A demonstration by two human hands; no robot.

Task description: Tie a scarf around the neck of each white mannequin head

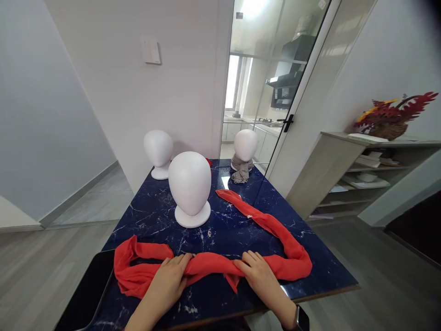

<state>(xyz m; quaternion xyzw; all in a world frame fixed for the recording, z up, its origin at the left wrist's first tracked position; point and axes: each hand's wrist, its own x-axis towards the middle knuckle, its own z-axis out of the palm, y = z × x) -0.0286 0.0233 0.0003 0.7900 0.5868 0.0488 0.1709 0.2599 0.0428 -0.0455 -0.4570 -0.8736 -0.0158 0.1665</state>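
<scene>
A long red scarf (268,225) lies gathered into a rope along the near part of the dark blue marble table (151,216), curling back toward the far right. My left hand (170,280) rests on its middle with the fingers closed over the cloth. My right hand (258,273) presses on the scarf a little to the right, fingers bent onto it. A white mannequin head (189,188) stands on its base just beyond the scarf.
Two more white heads stand at the table's far end: one at the left (158,151), one at the right (245,146) with a grey scarf (241,172) tied below it. A dark chair (87,289) sits at the near left. A shelf unit (361,174) holds a flower basket (392,119).
</scene>
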